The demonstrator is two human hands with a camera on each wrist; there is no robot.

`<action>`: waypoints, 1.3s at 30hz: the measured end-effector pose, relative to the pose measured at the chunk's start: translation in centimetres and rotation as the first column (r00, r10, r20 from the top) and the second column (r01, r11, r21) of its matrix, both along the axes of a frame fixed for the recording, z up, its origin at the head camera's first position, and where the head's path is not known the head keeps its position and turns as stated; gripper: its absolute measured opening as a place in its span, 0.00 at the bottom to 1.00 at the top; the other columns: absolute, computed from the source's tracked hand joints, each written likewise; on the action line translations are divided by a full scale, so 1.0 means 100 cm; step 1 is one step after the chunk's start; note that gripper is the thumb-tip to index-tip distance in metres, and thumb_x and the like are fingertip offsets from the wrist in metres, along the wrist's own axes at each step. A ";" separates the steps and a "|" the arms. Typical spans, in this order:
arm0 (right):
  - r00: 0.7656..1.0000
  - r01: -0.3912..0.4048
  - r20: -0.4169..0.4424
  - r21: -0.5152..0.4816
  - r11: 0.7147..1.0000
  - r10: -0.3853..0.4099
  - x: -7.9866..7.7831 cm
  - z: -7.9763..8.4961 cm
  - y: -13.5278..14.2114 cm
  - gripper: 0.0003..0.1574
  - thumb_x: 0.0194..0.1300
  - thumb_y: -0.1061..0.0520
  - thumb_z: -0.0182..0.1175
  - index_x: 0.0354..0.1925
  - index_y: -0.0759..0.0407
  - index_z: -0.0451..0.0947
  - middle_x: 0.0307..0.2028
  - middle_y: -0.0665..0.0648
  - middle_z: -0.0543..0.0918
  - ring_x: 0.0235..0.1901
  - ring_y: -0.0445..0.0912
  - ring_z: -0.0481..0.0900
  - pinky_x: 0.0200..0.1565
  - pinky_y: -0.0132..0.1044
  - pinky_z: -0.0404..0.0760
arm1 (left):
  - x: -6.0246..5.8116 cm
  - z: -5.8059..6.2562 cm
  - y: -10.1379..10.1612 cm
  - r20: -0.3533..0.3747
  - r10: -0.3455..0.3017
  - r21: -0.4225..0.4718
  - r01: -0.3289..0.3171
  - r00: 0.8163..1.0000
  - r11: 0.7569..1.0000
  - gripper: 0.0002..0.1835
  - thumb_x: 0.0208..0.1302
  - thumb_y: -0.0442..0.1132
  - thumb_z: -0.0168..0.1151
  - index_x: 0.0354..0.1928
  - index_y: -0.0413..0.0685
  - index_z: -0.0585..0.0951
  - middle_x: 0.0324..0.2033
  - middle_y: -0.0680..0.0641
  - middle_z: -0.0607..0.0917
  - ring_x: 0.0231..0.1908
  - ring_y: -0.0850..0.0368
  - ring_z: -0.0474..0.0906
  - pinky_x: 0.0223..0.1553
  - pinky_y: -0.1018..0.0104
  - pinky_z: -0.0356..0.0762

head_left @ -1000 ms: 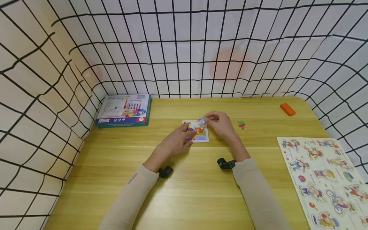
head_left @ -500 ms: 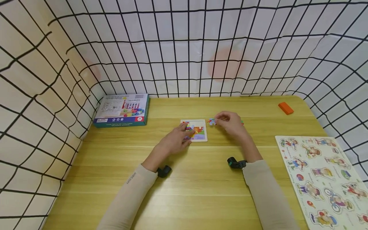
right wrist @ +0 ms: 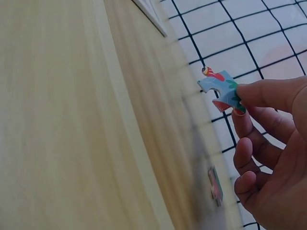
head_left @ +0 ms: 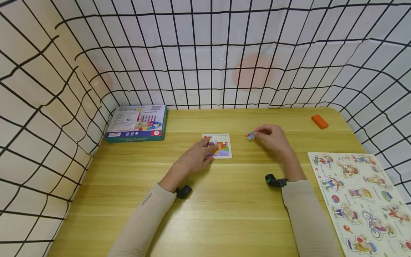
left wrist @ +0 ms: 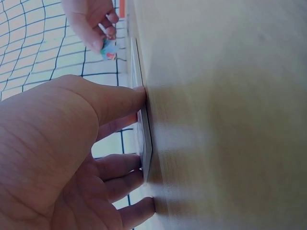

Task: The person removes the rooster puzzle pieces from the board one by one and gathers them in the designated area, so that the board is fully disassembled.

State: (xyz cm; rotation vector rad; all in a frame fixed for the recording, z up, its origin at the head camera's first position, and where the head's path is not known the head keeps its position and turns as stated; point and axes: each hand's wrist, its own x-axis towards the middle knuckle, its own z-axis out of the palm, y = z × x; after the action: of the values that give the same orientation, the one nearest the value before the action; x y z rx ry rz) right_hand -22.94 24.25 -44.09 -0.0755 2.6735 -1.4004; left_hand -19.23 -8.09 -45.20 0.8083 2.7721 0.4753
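Observation:
A small jigsaw puzzle in a white frame [head_left: 226, 154] lies flat at mid-table, with colourful pieces in its lower part and a bare white area near its top. My left hand [head_left: 196, 156] rests on its left side, fingers spread, thumb at the near edge in the left wrist view. To the right, above the wood, my right hand [head_left: 273, 138] pinches a blue, red and green jigsaw piece [right wrist: 225, 91] between thumb and fingertips. In the right wrist view another jigsaw piece [right wrist: 216, 187] lies on the table beyond that hand; in the head view the hand hides it.
A boxed toy set [head_left: 136, 123] lies at the back left. An orange block [head_left: 319, 121] sits at the back right. A large white board with cartoon figures [head_left: 363, 200] covers the right front. White walls with black netting [head_left: 192, 71] enclose the back and sides.
My right hand has lifted the jigsaw piece away from the frame's upper right and carried it to the right, covering the loose piece. The left hand has stayed in place on the puzzle.

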 end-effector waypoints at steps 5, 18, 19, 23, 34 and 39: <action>1.000 -0.004 0.004 0.018 1.000 0.004 -0.001 -0.002 0.008 0.21 0.77 0.47 0.59 0.53 0.61 0.84 0.52 0.63 0.84 0.49 0.50 0.77 0.50 0.39 0.74 | 0.000 0.001 0.000 -0.001 0.000 0.003 0.000 1.000 1.000 0.28 0.78 0.48 0.57 0.76 0.56 0.70 0.80 0.37 0.55 0.80 0.39 0.52 0.78 0.47 0.58; 0.999 0.017 0.026 0.125 0.992 -0.020 -0.004 -0.007 0.016 0.21 0.77 0.48 0.59 0.55 0.62 0.84 0.50 0.64 0.85 0.45 0.51 0.77 0.48 0.40 0.74 | 0.000 0.002 0.001 -0.028 -0.027 0.009 0.027 0.999 1.000 0.28 0.77 0.46 0.58 0.76 0.54 0.70 0.78 0.32 0.57 0.79 0.36 0.53 0.78 0.48 0.57; 0.999 0.019 0.023 0.136 0.990 -0.022 -0.004 -0.008 0.016 0.21 0.77 0.48 0.59 0.55 0.62 0.84 0.50 0.64 0.85 0.46 0.52 0.77 0.48 0.41 0.74 | 0.000 0.002 0.001 -0.028 -0.028 0.009 0.028 0.999 1.000 0.28 0.77 0.46 0.58 0.76 0.54 0.70 0.78 0.32 0.57 0.79 0.35 0.53 0.78 0.48 0.57; 1.000 0.027 0.000 0.172 0.985 -0.028 -0.004 -0.009 0.016 0.20 0.77 0.50 0.58 0.55 0.62 0.84 0.51 0.65 0.84 0.46 0.54 0.77 0.48 0.43 0.74 | 0.000 0.002 0.000 -0.029 -0.031 0.004 0.031 0.999 1.000 0.28 0.77 0.46 0.58 0.76 0.54 0.69 0.79 0.32 0.57 0.79 0.36 0.53 0.79 0.48 0.56; 0.997 0.067 -0.042 0.221 0.973 -0.059 -0.006 -0.015 0.012 0.17 0.76 0.51 0.60 0.52 0.60 0.87 0.50 0.65 0.86 0.48 0.57 0.78 0.49 0.47 0.76 | 0.000 0.002 0.000 -0.022 -0.022 -0.004 0.022 1.000 1.000 0.28 0.77 0.47 0.57 0.76 0.55 0.70 0.79 0.33 0.57 0.79 0.37 0.52 0.79 0.48 0.56; 0.996 0.075 -0.056 0.228 0.971 -0.063 -0.007 -0.019 0.010 0.17 0.76 0.51 0.60 0.51 0.60 0.87 0.47 0.65 0.86 0.50 0.59 0.79 0.53 0.54 0.77 | 0.000 0.003 0.001 -0.014 -0.019 -0.002 0.019 1.000 1.000 0.28 0.78 0.47 0.57 0.76 0.54 0.70 0.79 0.33 0.57 0.79 0.36 0.52 0.79 0.47 0.55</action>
State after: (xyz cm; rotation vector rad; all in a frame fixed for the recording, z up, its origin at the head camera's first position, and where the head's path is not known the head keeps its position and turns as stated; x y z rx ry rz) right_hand -23.64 25.26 -46.02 0.0056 2.8838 -1.1082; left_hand -19.25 -8.03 -44.95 0.8398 2.7750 0.4648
